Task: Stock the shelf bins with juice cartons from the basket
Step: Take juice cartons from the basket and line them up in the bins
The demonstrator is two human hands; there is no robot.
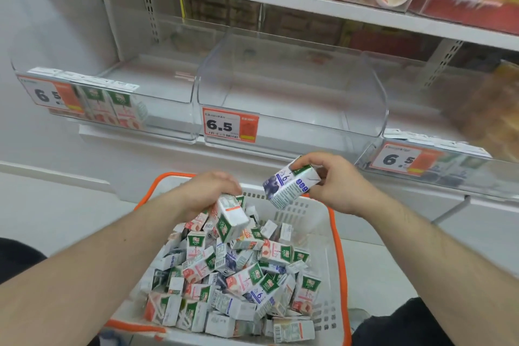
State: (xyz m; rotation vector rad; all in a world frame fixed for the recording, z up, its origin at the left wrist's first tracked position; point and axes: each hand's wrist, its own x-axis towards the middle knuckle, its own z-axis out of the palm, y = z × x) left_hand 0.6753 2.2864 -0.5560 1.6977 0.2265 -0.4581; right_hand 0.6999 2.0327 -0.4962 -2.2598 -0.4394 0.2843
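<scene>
Basket (332, 236), a carton (292, 184) per hand.

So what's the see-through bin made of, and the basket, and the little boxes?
The middle bin looks like clear glossy plastic: the shelf shows through it. The basket looks like white moulded plastic with slotted walls and an orange rim. The cartons seem to be printed coated paperboard with sharp folded edges.

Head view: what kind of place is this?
Most likely a retail shop aisle, a supermarket or convenience store. White shelving carries clear plastic bins fronted by orange price tags reading 6.5, and an orange-rimmed basket below holds loose juice cartons.
</scene>
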